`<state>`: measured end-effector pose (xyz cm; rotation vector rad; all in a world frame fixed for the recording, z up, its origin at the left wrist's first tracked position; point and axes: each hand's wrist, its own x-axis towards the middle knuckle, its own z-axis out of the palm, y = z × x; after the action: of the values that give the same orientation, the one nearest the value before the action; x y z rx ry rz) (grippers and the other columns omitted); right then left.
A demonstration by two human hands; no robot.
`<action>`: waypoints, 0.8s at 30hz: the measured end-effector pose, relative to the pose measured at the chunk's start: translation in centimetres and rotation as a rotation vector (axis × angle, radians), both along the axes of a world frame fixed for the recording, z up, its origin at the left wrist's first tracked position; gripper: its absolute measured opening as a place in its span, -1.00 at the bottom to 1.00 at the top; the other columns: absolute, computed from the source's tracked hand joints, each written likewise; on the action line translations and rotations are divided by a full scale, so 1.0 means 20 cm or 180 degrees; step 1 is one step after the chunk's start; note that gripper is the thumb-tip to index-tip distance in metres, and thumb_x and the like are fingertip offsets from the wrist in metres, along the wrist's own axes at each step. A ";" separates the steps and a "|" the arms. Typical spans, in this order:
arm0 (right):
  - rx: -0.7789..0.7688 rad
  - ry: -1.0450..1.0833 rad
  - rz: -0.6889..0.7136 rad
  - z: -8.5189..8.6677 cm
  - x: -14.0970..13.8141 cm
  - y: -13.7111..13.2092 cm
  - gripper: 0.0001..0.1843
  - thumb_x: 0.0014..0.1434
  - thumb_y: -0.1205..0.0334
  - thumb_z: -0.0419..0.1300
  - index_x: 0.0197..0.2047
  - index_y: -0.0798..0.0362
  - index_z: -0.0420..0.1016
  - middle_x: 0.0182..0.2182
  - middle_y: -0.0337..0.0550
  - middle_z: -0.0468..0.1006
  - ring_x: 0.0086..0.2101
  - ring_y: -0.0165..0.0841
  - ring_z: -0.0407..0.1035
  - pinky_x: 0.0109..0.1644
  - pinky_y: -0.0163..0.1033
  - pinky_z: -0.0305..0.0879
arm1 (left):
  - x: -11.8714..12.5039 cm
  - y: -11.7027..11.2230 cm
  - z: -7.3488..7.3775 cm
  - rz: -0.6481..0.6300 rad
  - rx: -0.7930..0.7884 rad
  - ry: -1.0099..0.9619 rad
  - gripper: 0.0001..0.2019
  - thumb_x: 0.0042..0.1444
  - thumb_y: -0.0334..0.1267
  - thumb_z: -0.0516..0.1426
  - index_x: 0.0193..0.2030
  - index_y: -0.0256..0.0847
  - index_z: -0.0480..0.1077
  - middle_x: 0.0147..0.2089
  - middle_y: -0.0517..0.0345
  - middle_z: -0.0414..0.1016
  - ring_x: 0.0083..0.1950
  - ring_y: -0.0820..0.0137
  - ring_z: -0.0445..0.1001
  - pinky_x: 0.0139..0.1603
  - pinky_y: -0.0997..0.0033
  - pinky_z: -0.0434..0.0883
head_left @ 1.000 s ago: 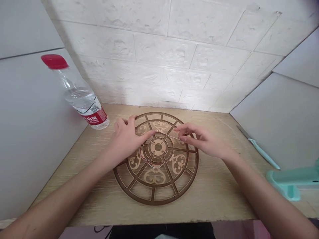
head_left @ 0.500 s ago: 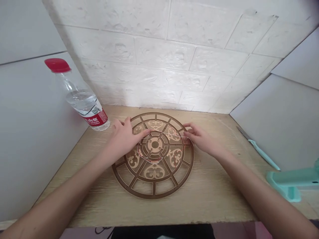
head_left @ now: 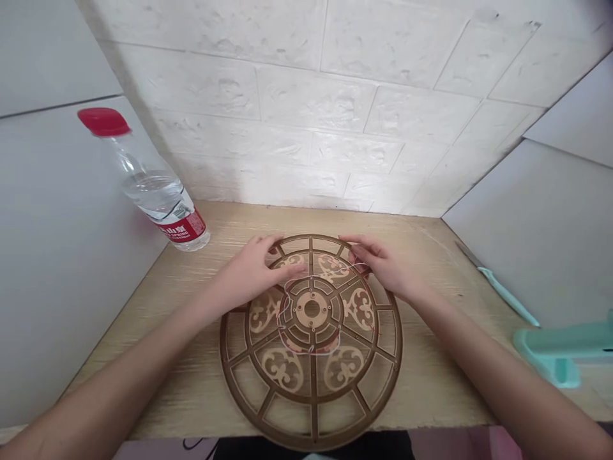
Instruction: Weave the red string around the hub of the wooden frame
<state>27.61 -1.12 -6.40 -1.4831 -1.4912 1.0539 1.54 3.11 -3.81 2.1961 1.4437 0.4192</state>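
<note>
A round brown openwork disc [head_left: 314, 404], wood-like with cut-out scrolls, lies between my hands with its near edge tilted towards me. A thin pale thread [head_left: 286, 300] loops around its inner ring, with reddish bits along it. My left hand [head_left: 253, 271] holds the disc's far left rim, its thumb stretched over the top face and its fingers curled past the edge. At the far right rim, my right hand [head_left: 380, 262] pinches the thread, which runs taut from the ring to its fingertips. The fingers of that hand also touch the rim.
A water bottle [head_left: 165, 201] with a red cap stands at the left beside a grey panel. On the right lie a knife with a mint handle [head_left: 510, 297] and a mint-green plastic tool [head_left: 560, 345]. A white brick-pattern wall [head_left: 306, 115] closes the back of the wooden table [head_left: 167, 358].
The disc has turned and moved nearer to me, so its near edge is at the table's front. My left hand has shifted right along with it. My right hand keeps the thread.
</note>
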 end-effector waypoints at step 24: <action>0.1959 -0.2818 0.1005 0.06 -0.07 -0.11 -0.73 0.21 0.59 -0.06 -0.14 0.14 0.34 -0.18 -0.02 0.38 -0.14 -0.24 0.21 -0.10 -0.14 0.29 | 0.02 -0.02 -0.02 0.0165 0.0210 0.0096 -0.20 -0.05 0.42 -0.01 0.26 0.04 0.15 0.16 0.05 0.24 0.04 0.13 0.40 0.10 0.09 0.31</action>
<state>26.28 -3.29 -5.29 -1.3126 -2.4325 -0.0209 1.90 2.72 -4.19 2.2292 1.5261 0.4594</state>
